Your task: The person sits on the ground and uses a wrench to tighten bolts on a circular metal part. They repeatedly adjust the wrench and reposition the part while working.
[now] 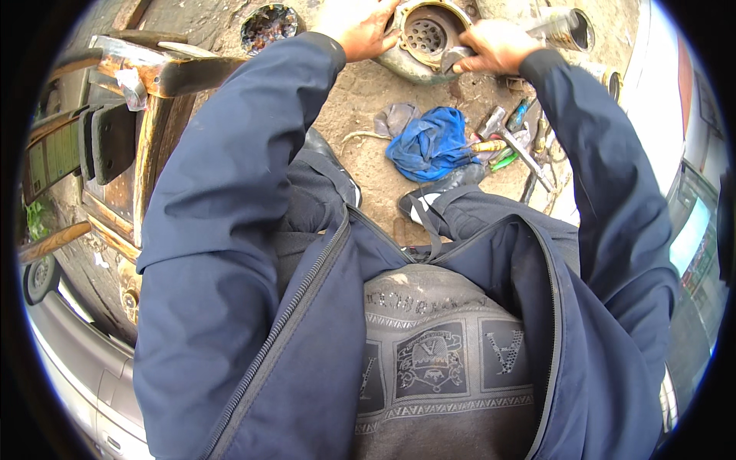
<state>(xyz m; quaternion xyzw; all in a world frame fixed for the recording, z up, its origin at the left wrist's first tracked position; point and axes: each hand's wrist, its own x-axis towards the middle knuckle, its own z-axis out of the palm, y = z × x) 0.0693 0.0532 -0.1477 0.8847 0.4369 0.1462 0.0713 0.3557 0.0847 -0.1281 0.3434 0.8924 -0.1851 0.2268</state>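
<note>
A round, weathered metal housing [411,67] lies at the top of the view, with a bolt-holed flange and a perforated plate inside. My left hand [360,31] grips its left side, the fingertips partly at the frame's edge. My right hand [498,46] is at the right of the flange, its fingers closed on a small dark grey object [458,55] against the housing; I cannot make out what it is. Below lie a crumpled blue cloth [429,142], a greyish rag [391,117] and a heap of hand tools with a hammer [529,157] among them.
A dark bowl of small parts [268,29] sits upper left. Metal cylinders [576,32] stand upper right. Wooden chair-like frames [146,153] crowd the left side. A grey car [69,368] is at lower left, a white vehicle [675,107] at right. My shoes rest on the dirt ground.
</note>
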